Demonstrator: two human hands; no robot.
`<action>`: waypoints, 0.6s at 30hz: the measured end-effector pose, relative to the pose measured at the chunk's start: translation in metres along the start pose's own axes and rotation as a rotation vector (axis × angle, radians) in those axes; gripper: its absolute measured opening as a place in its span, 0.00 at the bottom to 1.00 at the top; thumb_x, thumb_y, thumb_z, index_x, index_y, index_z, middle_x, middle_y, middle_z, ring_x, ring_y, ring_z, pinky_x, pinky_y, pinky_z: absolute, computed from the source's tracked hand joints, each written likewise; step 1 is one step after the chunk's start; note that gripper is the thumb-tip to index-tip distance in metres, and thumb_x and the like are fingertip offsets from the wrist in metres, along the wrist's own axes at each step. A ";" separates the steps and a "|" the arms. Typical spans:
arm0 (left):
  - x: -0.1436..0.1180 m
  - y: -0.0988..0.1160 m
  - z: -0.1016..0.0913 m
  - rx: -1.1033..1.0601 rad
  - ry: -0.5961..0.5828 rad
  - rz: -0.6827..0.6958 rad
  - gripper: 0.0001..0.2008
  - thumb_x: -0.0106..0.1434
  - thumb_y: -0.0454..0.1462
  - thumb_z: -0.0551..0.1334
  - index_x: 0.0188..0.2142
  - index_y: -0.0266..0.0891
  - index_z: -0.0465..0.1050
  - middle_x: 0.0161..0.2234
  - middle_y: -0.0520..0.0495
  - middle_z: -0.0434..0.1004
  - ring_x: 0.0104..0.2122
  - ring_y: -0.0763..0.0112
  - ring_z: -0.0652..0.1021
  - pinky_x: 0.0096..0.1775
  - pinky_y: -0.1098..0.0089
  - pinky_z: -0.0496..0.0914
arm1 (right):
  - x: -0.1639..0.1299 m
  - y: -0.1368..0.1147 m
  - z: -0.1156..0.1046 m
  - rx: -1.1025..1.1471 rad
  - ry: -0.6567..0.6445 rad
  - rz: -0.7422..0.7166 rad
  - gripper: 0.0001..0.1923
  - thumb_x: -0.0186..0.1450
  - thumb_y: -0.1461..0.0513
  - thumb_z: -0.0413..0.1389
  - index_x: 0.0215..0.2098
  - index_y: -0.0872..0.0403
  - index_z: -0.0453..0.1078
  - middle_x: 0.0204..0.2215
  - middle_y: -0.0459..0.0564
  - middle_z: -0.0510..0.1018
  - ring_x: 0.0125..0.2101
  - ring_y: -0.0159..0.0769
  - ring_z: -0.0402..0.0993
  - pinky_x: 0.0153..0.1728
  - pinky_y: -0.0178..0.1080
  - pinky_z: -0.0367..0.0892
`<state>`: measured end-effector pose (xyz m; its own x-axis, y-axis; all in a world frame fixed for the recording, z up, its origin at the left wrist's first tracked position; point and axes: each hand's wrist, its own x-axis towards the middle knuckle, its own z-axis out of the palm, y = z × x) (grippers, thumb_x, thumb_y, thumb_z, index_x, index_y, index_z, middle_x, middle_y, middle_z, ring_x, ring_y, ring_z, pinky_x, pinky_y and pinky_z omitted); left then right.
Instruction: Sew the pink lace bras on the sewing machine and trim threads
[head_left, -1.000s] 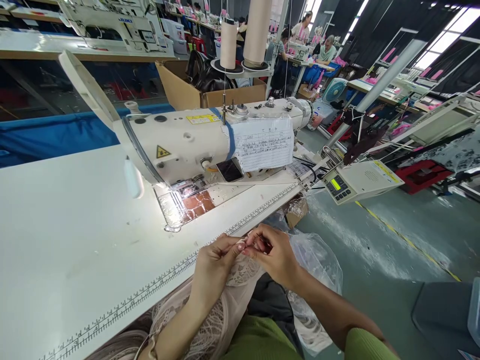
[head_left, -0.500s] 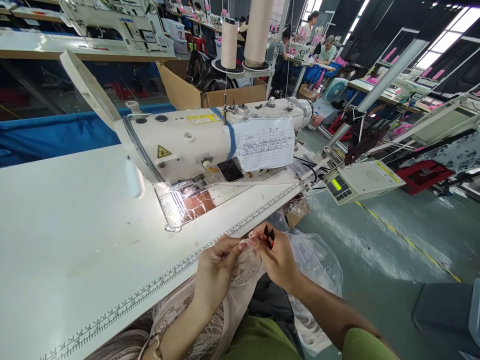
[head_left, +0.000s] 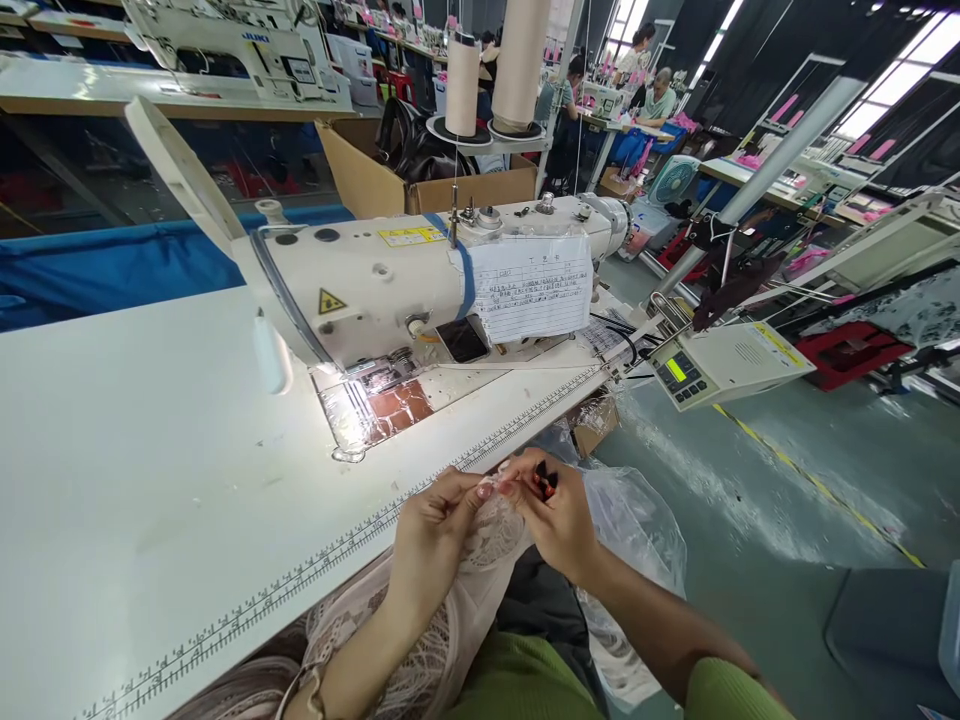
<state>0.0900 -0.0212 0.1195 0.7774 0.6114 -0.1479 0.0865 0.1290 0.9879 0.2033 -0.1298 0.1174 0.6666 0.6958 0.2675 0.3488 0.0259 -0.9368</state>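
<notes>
Pale beige lace fabric (head_left: 480, 560) lies bunched in our lap and rises to the near edge of the white sewing table (head_left: 112, 480), where both our hands meet on it. Our left hand (head_left: 435, 525) pinches the lace's upper edge between thumb and fingertips. Our right hand (head_left: 559, 515) is closed around a small black-and-red thread snipper (head_left: 545, 482), whose dark tips poke out just beside the pinched edge.

We judge the chief risk to lie right there: the blades sit almost against the open lace, so a slightly misplaced nip could cut a loop of the pattern instead of a loose thread. They are also close to our left fingertips, which could be nicked if the fabric slips. The lace hangs slack over the table edge, so it could slide toward the crumpled clear plastic bag (head_left: 637, 540) by our right knee.

Along the table edge runs a printed ruler strip (head_left: 480, 455). Beyond it stands the cream industrial sewing machine (head_left: 390, 280) with a handwritten paper sheet (head_left: 534, 285) taped to its arm; loose lace drifting near its needle plate could snag. Two tall cream thread cones (head_left: 495, 70) rise behind, and other people work at distant benches.
</notes>
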 end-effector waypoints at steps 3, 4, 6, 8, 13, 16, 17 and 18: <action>0.001 0.002 -0.001 0.013 -0.009 0.002 0.15 0.61 0.48 0.65 0.33 0.39 0.84 0.27 0.48 0.75 0.31 0.68 0.73 0.34 0.72 0.68 | -0.001 0.001 -0.001 -0.141 0.035 -0.113 0.06 0.65 0.59 0.61 0.32 0.52 0.72 0.18 0.36 0.55 0.19 0.26 0.53 0.23 0.32 0.54; 0.001 0.002 -0.001 0.017 -0.011 0.005 0.15 0.61 0.48 0.65 0.33 0.39 0.84 0.27 0.48 0.76 0.32 0.67 0.74 0.35 0.72 0.68 | -0.001 0.002 -0.001 -0.168 0.032 -0.132 0.05 0.65 0.60 0.62 0.33 0.52 0.72 0.18 0.36 0.56 0.19 0.26 0.54 0.24 0.32 0.54; 0.002 0.002 -0.001 0.019 -0.009 0.004 0.15 0.61 0.48 0.65 0.34 0.39 0.84 0.28 0.47 0.77 0.32 0.66 0.75 0.35 0.71 0.69 | -0.001 0.001 -0.001 -0.198 0.023 -0.151 0.05 0.65 0.60 0.61 0.33 0.52 0.73 0.19 0.37 0.58 0.19 0.25 0.55 0.24 0.32 0.55; 0.002 0.001 -0.001 0.023 -0.006 0.008 0.16 0.61 0.49 0.65 0.35 0.39 0.84 0.28 0.47 0.78 0.32 0.65 0.75 0.35 0.70 0.69 | -0.002 0.001 -0.001 -0.209 0.022 -0.136 0.06 0.66 0.59 0.60 0.32 0.52 0.72 0.19 0.38 0.59 0.19 0.26 0.55 0.24 0.33 0.55; 0.003 0.000 0.000 0.062 -0.013 0.032 0.16 0.61 0.49 0.65 0.35 0.39 0.85 0.28 0.47 0.78 0.31 0.67 0.74 0.34 0.71 0.68 | 0.000 0.000 -0.002 -0.113 0.000 0.039 0.11 0.67 0.55 0.57 0.31 0.53 0.70 0.19 0.39 0.61 0.20 0.28 0.57 0.24 0.33 0.55; 0.003 0.001 0.000 0.055 -0.007 0.024 0.17 0.61 0.50 0.65 0.35 0.40 0.84 0.25 0.49 0.75 0.27 0.69 0.72 0.30 0.72 0.66 | 0.001 0.001 -0.002 -0.035 -0.046 0.110 0.11 0.68 0.55 0.56 0.32 0.53 0.69 0.19 0.39 0.62 0.20 0.28 0.58 0.24 0.33 0.55; 0.003 0.001 0.000 0.055 -0.007 0.020 0.18 0.61 0.51 0.65 0.35 0.40 0.84 0.24 0.49 0.75 0.26 0.70 0.71 0.29 0.72 0.65 | 0.001 0.002 -0.002 -0.024 -0.057 0.122 0.11 0.68 0.55 0.56 0.32 0.53 0.69 0.19 0.39 0.62 0.20 0.28 0.58 0.23 0.33 0.55; 0.003 0.002 0.000 0.057 -0.006 0.018 0.18 0.61 0.51 0.65 0.35 0.39 0.84 0.25 0.49 0.76 0.26 0.69 0.72 0.29 0.72 0.65 | 0.001 0.002 -0.003 -0.018 -0.063 0.127 0.11 0.68 0.55 0.57 0.32 0.53 0.68 0.19 0.39 0.61 0.20 0.27 0.57 0.23 0.33 0.54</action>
<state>0.0923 -0.0195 0.1210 0.7827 0.6088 -0.1297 0.1073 0.0732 0.9915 0.2065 -0.1310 0.1166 0.6634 0.7366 0.1317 0.2767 -0.0779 -0.9578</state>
